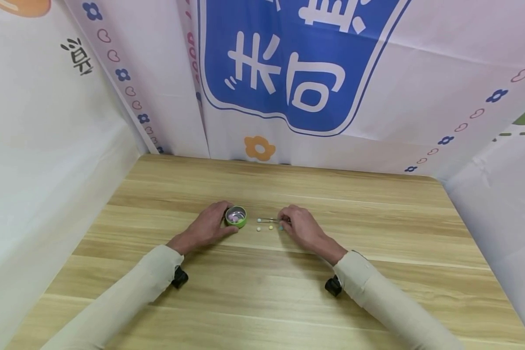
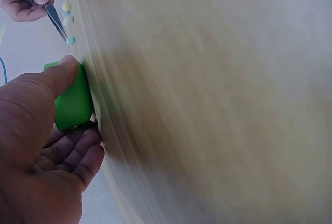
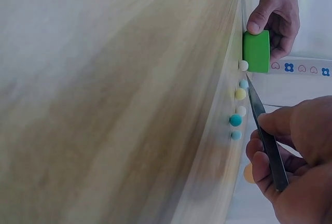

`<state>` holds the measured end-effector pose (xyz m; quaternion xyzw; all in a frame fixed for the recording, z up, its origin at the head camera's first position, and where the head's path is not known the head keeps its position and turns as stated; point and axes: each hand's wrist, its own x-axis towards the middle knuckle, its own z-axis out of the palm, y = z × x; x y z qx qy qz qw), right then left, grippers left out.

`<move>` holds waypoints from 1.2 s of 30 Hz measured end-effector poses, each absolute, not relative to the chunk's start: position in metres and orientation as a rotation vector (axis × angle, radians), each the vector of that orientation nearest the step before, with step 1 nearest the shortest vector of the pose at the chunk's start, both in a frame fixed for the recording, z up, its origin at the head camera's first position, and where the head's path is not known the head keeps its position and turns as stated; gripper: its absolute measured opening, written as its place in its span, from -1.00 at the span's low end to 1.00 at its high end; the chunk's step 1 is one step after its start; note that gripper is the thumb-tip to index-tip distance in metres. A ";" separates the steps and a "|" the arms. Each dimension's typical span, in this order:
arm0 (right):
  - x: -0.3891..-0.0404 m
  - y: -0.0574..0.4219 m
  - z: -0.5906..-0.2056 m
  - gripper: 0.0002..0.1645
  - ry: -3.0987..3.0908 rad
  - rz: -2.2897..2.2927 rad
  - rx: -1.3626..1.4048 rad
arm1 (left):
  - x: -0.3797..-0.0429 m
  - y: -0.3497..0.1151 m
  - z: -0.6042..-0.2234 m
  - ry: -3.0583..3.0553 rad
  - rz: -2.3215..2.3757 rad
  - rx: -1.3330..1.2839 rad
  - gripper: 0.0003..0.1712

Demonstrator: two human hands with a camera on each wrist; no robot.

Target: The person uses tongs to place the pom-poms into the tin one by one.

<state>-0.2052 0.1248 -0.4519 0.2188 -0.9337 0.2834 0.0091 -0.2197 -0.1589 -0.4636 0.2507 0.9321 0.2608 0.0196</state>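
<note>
Holding the tin (image 3: pixel 257 53) in the left hand (image 1: pixel 205 226), with thumb on its near side and fingers round its far side, and with pink beads (image 1: pixel 234 219) inside; pinching the tweezers (image 3: pixel 267 143) in the right hand (image 1: pixel 304 228), with tips pointed toward the left thumb and right at the blue bead (image 1: pixel 259 220); hard to tell whether gripped or merely touched. Likely to lose that round bead if nipped off-centre; liable to shoot it past the left thumb if squeezed too hard; apt to bump the white bead (image 1: pixel 258 229) or yellow bead (image 1: pixel 271 227), both just on the near side of the tweezers, with a low sweep; apt also to roll the teal bead (image 1: pixel 281 228), close beside the right fingertips, by lowering the knuckles; prone to tip the tin if caught at the rim while loosely held.
</note>
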 end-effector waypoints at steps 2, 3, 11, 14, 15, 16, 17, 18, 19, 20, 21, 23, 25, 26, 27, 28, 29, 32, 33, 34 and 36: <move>-0.205 0.125 -0.452 -0.89 -2.917 0.876 0.683 | -0.220 -0.159 -0.464 2.895 0.805 0.781 -0.34; -0.205 0.124 -0.452 -0.89 -2.915 0.875 0.684 | -0.220 -0.159 -0.464 2.896 0.804 0.779 -0.34; -0.206 0.124 -0.453 -0.90 -2.907 0.859 0.700 | -0.220 -0.159 -0.464 2.897 0.796 0.781 -0.33; -0.207 0.124 -0.454 -0.89 -2.911 0.864 0.697 | -0.220 -0.159 -0.464 2.896 0.800 0.780 -0.34; -0.207 0.124 -0.454 -0.89 -2.912 0.868 0.695 | -0.220 -0.159 -0.464 2.896 0.801 0.781 -0.34; -0.207 0.124 -0.455 -0.89 -2.914 0.873 0.693 | -0.220 -0.159 -0.464 2.896 0.801 0.782 -0.34; -0.206 0.124 -0.455 -0.89 -2.918 0.876 0.690 | -0.220 -0.159 -0.464 2.896 0.802 0.780 -0.34; -0.206 0.124 -0.455 -0.89 -2.922 0.880 0.687 | -0.220 -0.159 -0.464 2.896 0.802 0.780 -0.34; -0.206 0.124 -0.455 -0.88 -2.925 0.883 0.685 | -0.219 -0.159 -0.463 2.897 0.801 0.782 -0.34; -0.206 0.124 -0.454 -0.88 -2.927 0.885 0.684 | -0.219 -0.159 -0.463 2.896 0.801 0.782 -0.34; -0.206 0.124 -0.454 -0.88 -2.928 0.885 0.684 | -0.219 -0.159 -0.463 2.896 0.800 0.782 -0.33; -0.205 0.124 -0.454 -0.88 -2.927 0.882 0.685 | -0.219 -0.159 -0.463 2.896 0.799 0.782 -0.33; -0.205 0.124 -0.453 -0.88 -2.920 0.880 0.690 | -0.219 -0.159 -0.462 2.894 0.797 0.784 -0.33; -0.205 0.124 -0.453 -0.89 -2.916 0.878 0.693 | -0.219 -0.159 -0.462 2.893 0.798 0.784 -0.33; -0.205 0.124 -0.452 -0.89 -2.912 0.876 0.695 | -0.219 -0.159 -0.462 2.893 0.796 0.786 -0.33; -0.205 0.124 -0.452 -0.89 -2.909 0.877 0.696 | -0.219 -0.159 -0.461 2.894 0.795 0.788 -0.33; -0.205 0.124 -0.452 -0.89 -2.909 0.879 0.697 | -0.219 -0.158 -0.461 2.893 0.793 0.788 -0.33; -0.205 0.124 -0.451 -0.89 -2.914 0.882 0.692 | -0.219 -0.158 -0.461 2.894 0.791 0.787 -0.33; -0.205 0.124 -0.451 -0.88 -2.917 0.887 0.689 | -0.219 -0.159 -0.461 2.894 0.790 0.785 -0.33; -0.205 0.124 -0.451 -0.88 -2.919 0.894 0.686 | -0.219 -0.159 -0.461 2.893 0.792 0.784 -0.33; -0.205 0.124 -0.450 -0.87 -2.920 0.906 0.679 | -0.219 -0.159 -0.462 2.891 0.797 0.781 -0.34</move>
